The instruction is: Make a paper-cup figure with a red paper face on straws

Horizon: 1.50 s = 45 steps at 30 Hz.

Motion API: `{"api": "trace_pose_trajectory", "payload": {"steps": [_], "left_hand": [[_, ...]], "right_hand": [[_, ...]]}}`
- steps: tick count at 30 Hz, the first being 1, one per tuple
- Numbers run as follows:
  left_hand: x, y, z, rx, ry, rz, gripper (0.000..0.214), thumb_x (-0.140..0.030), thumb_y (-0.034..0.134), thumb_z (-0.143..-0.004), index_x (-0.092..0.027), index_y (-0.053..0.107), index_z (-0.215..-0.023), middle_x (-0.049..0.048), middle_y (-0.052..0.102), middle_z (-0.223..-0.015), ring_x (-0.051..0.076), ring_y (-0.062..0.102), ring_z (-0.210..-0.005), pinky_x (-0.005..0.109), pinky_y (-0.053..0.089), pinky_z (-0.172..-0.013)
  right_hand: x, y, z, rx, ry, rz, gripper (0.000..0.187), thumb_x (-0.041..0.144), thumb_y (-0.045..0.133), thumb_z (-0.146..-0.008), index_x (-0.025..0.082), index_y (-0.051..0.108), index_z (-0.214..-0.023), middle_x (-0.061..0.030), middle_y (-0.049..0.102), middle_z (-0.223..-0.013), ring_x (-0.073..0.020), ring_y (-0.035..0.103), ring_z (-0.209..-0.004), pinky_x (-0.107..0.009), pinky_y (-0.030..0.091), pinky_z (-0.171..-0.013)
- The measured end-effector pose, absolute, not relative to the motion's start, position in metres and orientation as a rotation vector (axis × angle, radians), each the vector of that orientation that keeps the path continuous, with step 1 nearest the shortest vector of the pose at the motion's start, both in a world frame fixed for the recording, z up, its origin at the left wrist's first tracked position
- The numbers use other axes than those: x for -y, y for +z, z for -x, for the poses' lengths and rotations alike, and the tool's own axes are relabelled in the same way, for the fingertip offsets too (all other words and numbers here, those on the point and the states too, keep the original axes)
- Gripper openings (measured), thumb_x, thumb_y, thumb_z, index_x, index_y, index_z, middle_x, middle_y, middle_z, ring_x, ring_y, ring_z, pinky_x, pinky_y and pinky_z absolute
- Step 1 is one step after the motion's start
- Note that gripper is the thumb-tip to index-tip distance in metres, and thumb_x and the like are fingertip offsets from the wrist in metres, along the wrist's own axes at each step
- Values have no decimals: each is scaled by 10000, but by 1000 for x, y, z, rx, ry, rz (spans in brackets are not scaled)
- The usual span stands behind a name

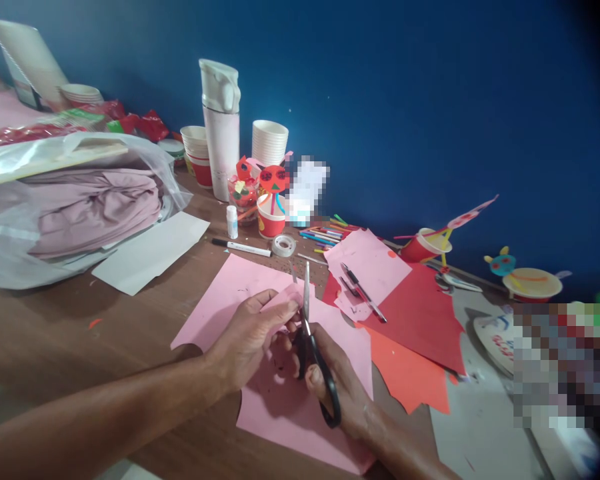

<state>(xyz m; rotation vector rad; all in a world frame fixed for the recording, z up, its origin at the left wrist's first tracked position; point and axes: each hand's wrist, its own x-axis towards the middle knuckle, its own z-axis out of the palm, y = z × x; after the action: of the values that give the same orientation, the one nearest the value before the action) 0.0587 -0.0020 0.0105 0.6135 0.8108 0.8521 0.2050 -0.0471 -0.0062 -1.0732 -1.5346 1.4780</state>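
My left hand [250, 333] pinches a small piece of pink paper [286, 293] between thumb and fingers. In my right hand [337, 377] is a pair of scissors [307, 303] with black handles, its blades parted and pointing away from me beside the paper piece. Whether the blades touch the paper I cannot tell. Beneath both hands a large sheet of pink paper [350, 347] with cut edges lies on the brown table [145, 360].
Beyond the sheet are a marker [241, 247], a tape roll [283, 245], a glue stick [231, 222] and a decorated cup [271, 217]. Pens [367, 297] rest on papers at right, near red paper [410, 313] and orange paper [413, 370]. A plastic bag [10, 247] sits left.
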Motion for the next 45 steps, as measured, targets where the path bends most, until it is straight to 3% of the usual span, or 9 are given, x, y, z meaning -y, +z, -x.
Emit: {"api": "trace_pose_trajectory", "payload": {"steps": [12, 21, 45], "left_hand": [[0, 12, -60, -800, 827, -609, 266, -401, 626, -745, -180, 479, -736, -39, 478, -592, 103, 481, -420, 228, 405, -362], [-1, 14, -59, -838, 856, -609, 247, -357, 644, -737, -150, 512, -710, -25, 498, -596, 74, 476, -476, 184, 350, -430], [-4, 10, -56, -833, 893, -664, 179, -279, 624, -767, -141, 520, -717, -20, 517, -631, 83, 482, -529, 208, 354, -472]], "right_hand": [[46, -4, -203, 1505, 1498, 1095, 483, 612, 513, -777, 197, 482, -1022, -9, 505, -781, -129, 461, -666, -238, 428, -598], [47, -7, -205, 1437, 1562, 1088, 447, 582, 530, -788, 194, 457, -997, -31, 519, -857, -131, 472, -713, -235, 416, -622], [48, -10, -206, 1392, 1586, 1158, 499, 610, 565, -746, 179, 492, -986, 33, 451, -672, -75, 357, -544, -191, 303, -469]]}}
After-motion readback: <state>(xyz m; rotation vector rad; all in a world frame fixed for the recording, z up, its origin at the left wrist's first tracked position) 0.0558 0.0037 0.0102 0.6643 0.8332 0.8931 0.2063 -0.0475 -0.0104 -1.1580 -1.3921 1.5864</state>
